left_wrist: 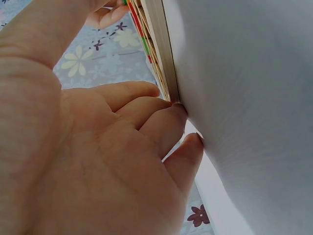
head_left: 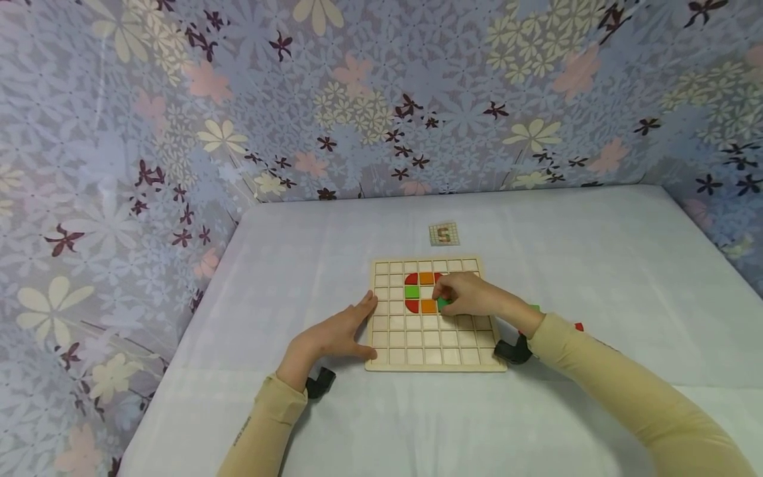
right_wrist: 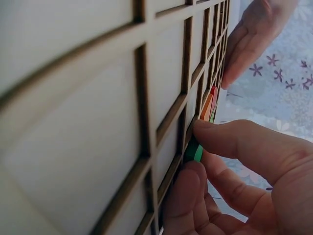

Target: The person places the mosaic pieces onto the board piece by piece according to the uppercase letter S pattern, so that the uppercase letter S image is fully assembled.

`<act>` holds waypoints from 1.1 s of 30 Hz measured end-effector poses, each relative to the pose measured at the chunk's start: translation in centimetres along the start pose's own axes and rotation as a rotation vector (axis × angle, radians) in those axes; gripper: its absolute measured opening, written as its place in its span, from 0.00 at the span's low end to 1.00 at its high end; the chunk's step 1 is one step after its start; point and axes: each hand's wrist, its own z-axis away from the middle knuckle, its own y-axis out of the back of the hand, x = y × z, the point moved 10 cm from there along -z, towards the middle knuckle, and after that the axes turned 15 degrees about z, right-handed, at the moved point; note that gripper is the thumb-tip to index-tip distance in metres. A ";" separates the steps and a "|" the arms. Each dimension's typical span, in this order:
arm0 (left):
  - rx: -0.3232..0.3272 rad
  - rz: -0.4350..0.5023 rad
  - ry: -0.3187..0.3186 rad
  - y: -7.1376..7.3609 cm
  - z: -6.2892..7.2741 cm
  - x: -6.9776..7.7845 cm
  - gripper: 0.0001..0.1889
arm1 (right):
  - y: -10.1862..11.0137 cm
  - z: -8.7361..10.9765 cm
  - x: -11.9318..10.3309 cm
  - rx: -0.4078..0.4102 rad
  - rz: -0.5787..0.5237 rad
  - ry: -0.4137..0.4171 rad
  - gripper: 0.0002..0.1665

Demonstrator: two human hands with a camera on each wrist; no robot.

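Observation:
A square wooden grid board (head_left: 405, 358) lies on the white-covered table. My left hand (head_left: 334, 334) rests its outstretched fingers and thumb against the board's left edge; in the left wrist view the fingertips (left_wrist: 178, 115) touch that edge. With thumb and fingers, my right hand (head_left: 471, 295) pinches a dark green tile (right_wrist: 193, 151) at a cell right of the lower orange tile (head_left: 428, 307). Around there sit a light green tile (head_left: 412, 292), an upper orange tile (head_left: 426, 278) and rounded red tiles (head_left: 412, 279). The right hand hides part of the upper row.
Behind the board lies a small gridded card (head_left: 444, 234) with a coloured figure like a 5. Loose light green (head_left: 534, 308) and red (head_left: 579, 326) pieces show beside my right forearm, which partly covers them. Flowered fabric (head_left: 369, 132) stands up behind the table.

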 end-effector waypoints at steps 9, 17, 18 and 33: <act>-0.005 -0.019 -0.014 -0.2 -0.1 -0.1 0.53 | -0.3 0.0 0.0 -0.016 -0.014 0.006 0.12; 0.001 -0.018 -0.024 -0.1 -0.1 0.1 0.53 | -0.1 0.1 0.2 -0.022 -0.017 -0.016 0.13; 0.001 -0.018 -0.024 -0.1 -0.1 0.1 0.53 | -0.1 0.1 0.2 -0.022 -0.018 -0.014 0.13; -0.005 -0.018 -0.020 -0.1 0.0 -0.1 0.52 | 6.6 1.1 -0.1 0.107 -0.115 -0.071 0.15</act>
